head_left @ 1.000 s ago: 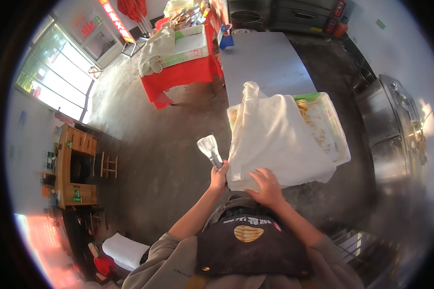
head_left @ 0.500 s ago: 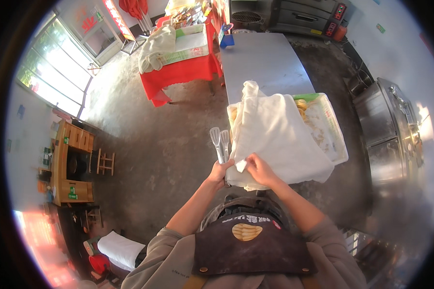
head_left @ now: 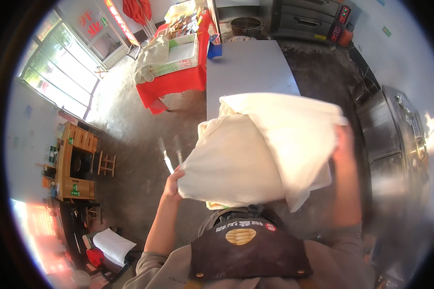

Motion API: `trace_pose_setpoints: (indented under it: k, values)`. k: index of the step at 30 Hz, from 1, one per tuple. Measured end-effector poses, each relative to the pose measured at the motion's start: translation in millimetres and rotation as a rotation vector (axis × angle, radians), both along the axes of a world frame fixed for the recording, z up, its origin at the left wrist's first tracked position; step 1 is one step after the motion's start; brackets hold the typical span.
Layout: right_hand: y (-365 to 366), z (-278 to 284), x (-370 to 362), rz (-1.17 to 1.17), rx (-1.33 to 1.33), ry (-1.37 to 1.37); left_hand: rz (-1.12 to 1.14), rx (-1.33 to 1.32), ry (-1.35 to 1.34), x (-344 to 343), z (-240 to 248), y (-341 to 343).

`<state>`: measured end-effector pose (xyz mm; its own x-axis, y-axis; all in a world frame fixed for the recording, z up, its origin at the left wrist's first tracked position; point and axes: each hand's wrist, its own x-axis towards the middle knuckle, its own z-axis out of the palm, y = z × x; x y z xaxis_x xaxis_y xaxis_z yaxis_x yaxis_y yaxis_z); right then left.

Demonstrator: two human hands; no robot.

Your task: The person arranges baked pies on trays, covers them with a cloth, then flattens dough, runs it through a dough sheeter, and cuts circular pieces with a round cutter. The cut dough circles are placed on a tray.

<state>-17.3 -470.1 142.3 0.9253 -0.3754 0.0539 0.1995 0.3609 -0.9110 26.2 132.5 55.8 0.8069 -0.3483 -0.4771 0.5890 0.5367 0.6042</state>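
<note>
A large cream-white cloth point(head_left: 236, 159) is spread over the near end of the grey table, with one part folded across it. My left hand point(head_left: 173, 184) is closed at its left edge, pinching the cloth and holding a pair of metal tongs point(head_left: 168, 161) whose slotted heads point up and away, smeared by motion. On the far right my right hand point(head_left: 343, 142), blurred, grips a raised corner of the cloth. Beneath the cloth the white tray and the yellowish food are hidden; only a sliver of green and yellow shows at the near edge.
The grey table point(head_left: 246, 65) stretches away ahead. Left of it stands a red-draped table point(head_left: 176, 86) with another white tray point(head_left: 195, 55) and cloth. A steel cabinet point(head_left: 381, 125) stands at right, ovens point(head_left: 304, 21) at the back, a wooden desk point(head_left: 84, 185) at left.
My right hand has moved right and away from beside the left hand, drawing the cloth over the tray and food. My left hand has shifted left with the tongs.
</note>
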Motion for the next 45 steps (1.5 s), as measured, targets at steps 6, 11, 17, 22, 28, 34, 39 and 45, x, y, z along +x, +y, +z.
trace_pose_setpoints:
  k: [6, 11, 17, 22, 28, 34, 39, 45]
  values:
    - [-177, -84, -76, -0.294, 0.375, 0.365, 0.15, 0.203, 0.055, -33, -30, 9]
    - [-124, -194, -154, 0.032, 0.51, 0.612, 0.061, 0.369, 0.197, -50, -38, 6]
    - [-17, -200, -211, -0.126, 0.369, 0.716, -0.177, 0.503, 0.251, -32, 5, -6]
    - [98, -197, -216, -0.018, 0.258, 0.666, -0.206, 0.307, 0.085, 6, 44, -39]
    - [49, -144, -230, -0.147, -0.481, 0.915, -0.139, 0.287, -0.085, 75, 127, -116]
    - [-105, -1, -190, -0.432, 0.362, 0.362, -0.207, 0.146, -0.402, 200, 255, -264]
    - [-133, 128, -225, -0.329, 0.411, -0.077, -0.659, -0.405, -0.617, 258, 362, -316]
    - [69, 141, -299, -0.764, 0.257, 0.057, -0.314, 0.025, -1.047, 287, 358, -250]
